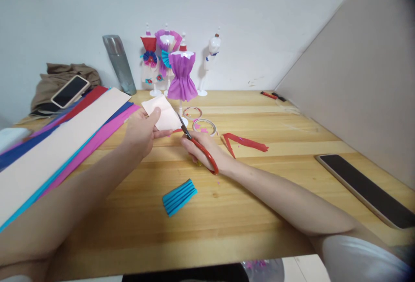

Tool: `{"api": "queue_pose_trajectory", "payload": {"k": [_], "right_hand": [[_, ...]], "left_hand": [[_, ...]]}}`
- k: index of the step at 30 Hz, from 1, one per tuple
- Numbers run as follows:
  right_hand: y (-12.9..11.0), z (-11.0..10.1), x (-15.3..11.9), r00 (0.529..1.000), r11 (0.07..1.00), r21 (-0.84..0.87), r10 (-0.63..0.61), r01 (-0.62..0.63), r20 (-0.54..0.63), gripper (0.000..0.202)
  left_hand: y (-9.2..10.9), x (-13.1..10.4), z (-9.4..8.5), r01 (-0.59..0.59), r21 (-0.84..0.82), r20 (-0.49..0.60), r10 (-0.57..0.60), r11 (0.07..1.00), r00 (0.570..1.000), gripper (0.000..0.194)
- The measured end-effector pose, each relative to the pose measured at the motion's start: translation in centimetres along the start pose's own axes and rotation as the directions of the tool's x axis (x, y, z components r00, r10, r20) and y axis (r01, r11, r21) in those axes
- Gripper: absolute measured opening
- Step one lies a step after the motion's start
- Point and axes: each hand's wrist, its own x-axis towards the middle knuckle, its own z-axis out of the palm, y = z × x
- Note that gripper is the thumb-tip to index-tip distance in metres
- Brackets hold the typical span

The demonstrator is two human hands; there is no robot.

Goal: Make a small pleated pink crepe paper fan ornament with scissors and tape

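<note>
Holding pale pink paper (167,115) in left grip (139,131), red-handled scissors (207,155) in right grip (205,147), above tabletop (285,130) toward back edge; could cut crookedly from paper flexing, or nick left fingers (164,133) by slipping.

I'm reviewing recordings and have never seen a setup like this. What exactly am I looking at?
There's no machine: these are a person's own bare hands, seen by one head-worn camera looking forward and down. The left hand holds a pale pink sheet; the right hand holds red-handled scissors close to its right edge. On the wooden table lie a pleated blue piece, a bent red strip and, at left, long coloured sheets. Four miniature dress forms stand near the wall.
</note>
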Motion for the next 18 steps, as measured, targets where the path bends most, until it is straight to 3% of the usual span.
{"api": "queue_pose_trajectory", "payload": {"k": [8,18], "right_hand": [[0.0,-0.2,0.0,0.998,0.998,0.027,-0.049,0.048,0.028,0.032],[-0.5,-0.2,0.0,0.999,1.0,0.0,-0.021,0.021,0.028,0.031]], "left_hand": [[-0.3,-0.7,0.6,0.027,0.084,0.002,-0.027,0.996,1.0,0.01],[-0.6,-1.4,1.0,0.062,0.154,0.039,-0.069,0.986,0.997,0.02]]}}
